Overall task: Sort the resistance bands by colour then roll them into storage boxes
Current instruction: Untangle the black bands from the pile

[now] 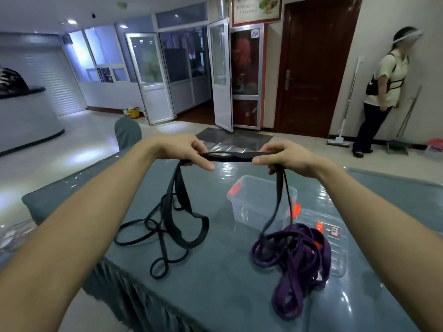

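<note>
Both my hands are raised above the table and hold black resistance bands (230,156) stretched between them. My left hand (189,150) pinches one end, and loops hang down from it to a loose black pile (167,226) on the table. My right hand (282,156) grips the other end, and a strand drops from it toward the heap of purple bands (297,257) at the right. A clear storage box (259,202) with orange clips stands open behind the purple heap. Its clear lid (333,238) lies to the right, partly under the purple bands.
The table (215,283) has a grey-green cloth under a shiny clear cover, with its front-left edge near my left arm. A covered chair (127,133) stands at the far left side. A person (381,92) leans on the wall at the far right, beside a mop.
</note>
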{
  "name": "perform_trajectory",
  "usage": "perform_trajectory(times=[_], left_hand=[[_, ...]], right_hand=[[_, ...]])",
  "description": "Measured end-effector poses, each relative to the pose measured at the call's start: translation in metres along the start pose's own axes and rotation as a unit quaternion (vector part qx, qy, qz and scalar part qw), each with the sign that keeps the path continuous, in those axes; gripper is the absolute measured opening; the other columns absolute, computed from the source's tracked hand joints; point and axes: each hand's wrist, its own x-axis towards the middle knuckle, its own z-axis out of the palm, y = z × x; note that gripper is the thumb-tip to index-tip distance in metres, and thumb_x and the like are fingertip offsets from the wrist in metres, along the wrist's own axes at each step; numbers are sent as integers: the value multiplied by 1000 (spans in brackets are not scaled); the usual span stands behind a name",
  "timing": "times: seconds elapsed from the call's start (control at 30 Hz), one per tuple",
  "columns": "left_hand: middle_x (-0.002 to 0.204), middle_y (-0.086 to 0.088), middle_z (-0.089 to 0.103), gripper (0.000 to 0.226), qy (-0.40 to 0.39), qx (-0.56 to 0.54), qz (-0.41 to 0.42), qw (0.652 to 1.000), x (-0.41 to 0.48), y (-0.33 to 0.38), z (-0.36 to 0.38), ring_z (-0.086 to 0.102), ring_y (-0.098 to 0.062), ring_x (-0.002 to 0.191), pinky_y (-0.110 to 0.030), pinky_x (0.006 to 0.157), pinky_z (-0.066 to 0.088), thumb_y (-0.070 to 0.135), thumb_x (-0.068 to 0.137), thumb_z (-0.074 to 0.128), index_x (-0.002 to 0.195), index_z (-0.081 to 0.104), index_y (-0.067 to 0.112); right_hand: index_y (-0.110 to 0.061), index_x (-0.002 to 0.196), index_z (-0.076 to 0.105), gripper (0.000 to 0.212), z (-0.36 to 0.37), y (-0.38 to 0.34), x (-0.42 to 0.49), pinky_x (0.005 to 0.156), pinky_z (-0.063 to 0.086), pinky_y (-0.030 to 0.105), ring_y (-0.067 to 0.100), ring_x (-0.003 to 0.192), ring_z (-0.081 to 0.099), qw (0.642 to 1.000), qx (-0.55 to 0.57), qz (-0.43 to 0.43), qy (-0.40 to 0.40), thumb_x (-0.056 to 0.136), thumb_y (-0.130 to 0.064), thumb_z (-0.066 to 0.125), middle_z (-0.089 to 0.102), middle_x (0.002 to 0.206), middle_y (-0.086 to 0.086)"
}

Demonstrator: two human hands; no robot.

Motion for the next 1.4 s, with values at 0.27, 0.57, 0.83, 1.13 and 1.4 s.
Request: perform_trajectory(times=[0.27,0.57,0.83,1.13,1.4], left_hand=[[72,-3,54,15,79,-265,129,952,9,-4,11,48,-18,64,-33,69,40,12,92,82,86,70,19],[97,-13,70,20,102,-299,186,930,10,29,27,69,-25,92,-34,85,57,18,94,82,104,68,8],[100,-19,74,30,200,-401,173,877,15,49,33,75,-27,90,-37,76,62,31,101,76,105,64,4],[83,-10,71,31,169,-529,127,822,53,31,80,70,-22,80,-40,88,64,32,97,81,98,73,3],[87,-6,72,19,101,-557,38,824,81,15,178,72,-28,99,-42,94,62,30,100,72,97,72,11]], right_hand=[[-17,105,79,59,31,15,-6,85,47,38,17,84,60,999,25,-17,38,76,-69,83,69,89,1],[-33,140,59,94,120,24,7,104,53,30,2,118,68,999,-5,12,45,61,-72,93,70,131,-11],[-8,108,72,40,157,54,-2,71,53,23,11,71,72,992,72,38,100,78,-17,97,71,72,-5],[5,96,68,27,145,97,-95,90,57,51,39,90,76,964,201,151,83,84,-19,70,77,92,24],[-22,100,71,26,62,134,-223,73,66,51,25,69,76,963,-77,202,164,77,-16,82,77,77,1]])
